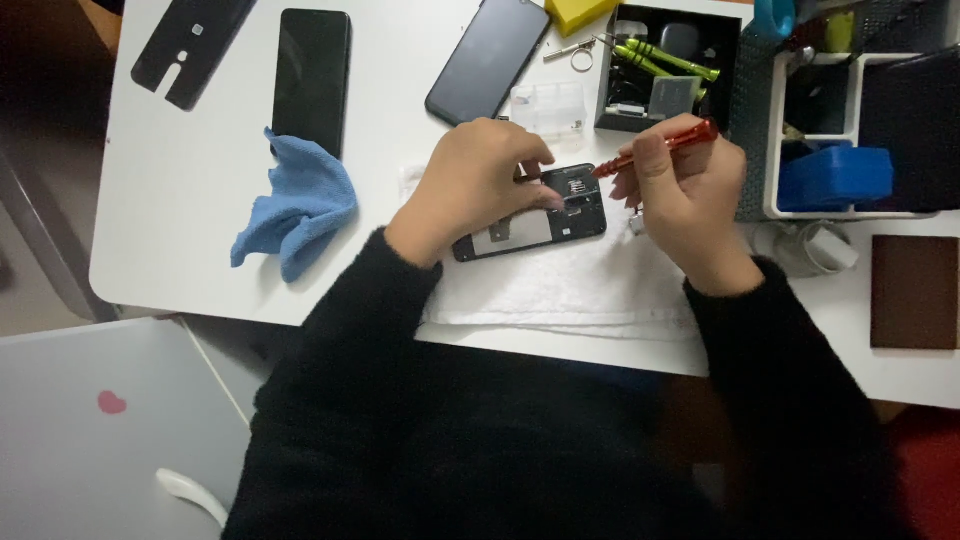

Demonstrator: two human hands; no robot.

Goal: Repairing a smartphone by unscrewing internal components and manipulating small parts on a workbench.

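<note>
Red-orange metal shows between the fingers of the right hand (688,205): they are clamped on a slim precision screwdriver (655,148), which slants down to the left so that its tip meets the top end of an opened smartphone (540,222). The left hand (475,185) rests on that phone from the left, fingers curled together and pressing on its upper edge, fingertips just beside the screwdriver tip. The phone lies back-off, its dark inner frame and a pale metal plate showing, across a white towel (570,285) spread on the near middle of the white table (190,170). Both forearms are in black sleeves (330,350).

Left of the towel lies a crumpled blue cloth (297,205), its far corner touching a black smartphone (312,78) lying screen up. Further left, at the far edge, is a black phone back cover (190,45) with cut-outs. A second dark phone (490,58) lies tilted beyond the left hand, with a small clear plastic case (548,105) just beside it. Far right of that, a black open box (668,65) holds green-handled tools (655,58), and a yellow sponge block (580,12) sits at the far edge. To the right stands a white organiser (800,205) with a blue object (835,175) in it, and a brown pad (913,292) lies near the right edge. At near left, off the table, a grey surface bears a pink sticker (112,403).
</note>
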